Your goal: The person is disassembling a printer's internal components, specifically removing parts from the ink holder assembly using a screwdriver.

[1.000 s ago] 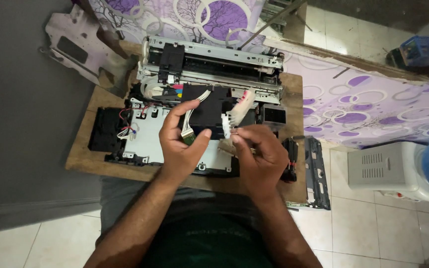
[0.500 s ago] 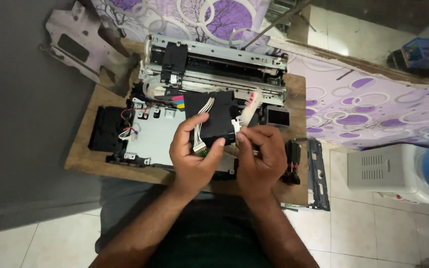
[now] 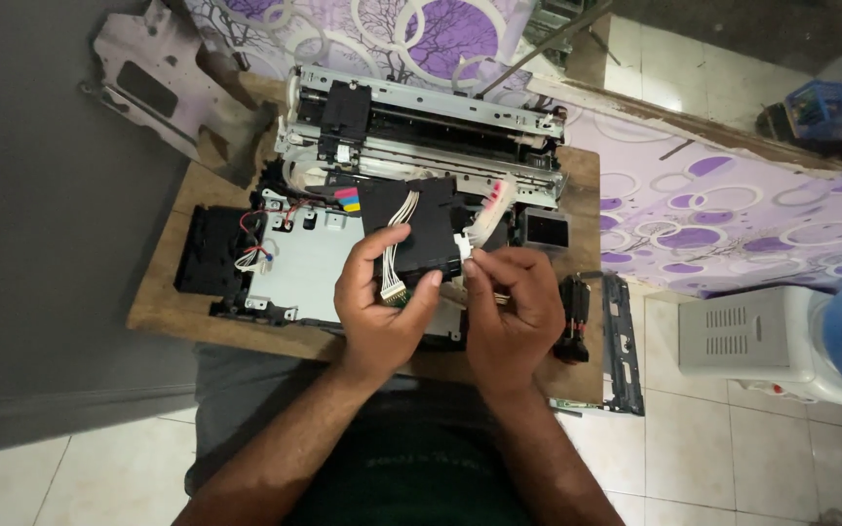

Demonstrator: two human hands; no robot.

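Left hand (image 3: pixel 382 302) wrapped around a black block (image 3: pixel 413 226), thumb and fingers clamped on its lower edge, a bundle of white wires (image 3: pixel 397 248) running down its face to a small connector by the thumb. Right hand (image 3: pixel 511 307) pinching a small white plug (image 3: pixel 463 246) at the block's right side, fingertips closed tight on it. Block held up just above a stripped printer base (image 3: pixel 309 263), with its pale metal plate and red and white leads at the left. Behind, across the far edge of the wooden tabletop (image 3: pixel 163 302), a grey metal printer frame (image 3: pixel 421 131) with a black carriage on its rail. Coloured strip (image 3: pixel 347 200) just left of the block. White ribbon (image 3: pixel 491 205) curving up from the plug toward the frame. Black parts (image 3: pixel 573 312) and a long grey panel (image 3: pixel 621 341) at the tabletop's right edge. Purple patterned cloth (image 3: pixel 723 224) to the right, a white water dispenser (image 3: pixel 782 341) on the tiled floor beyond.
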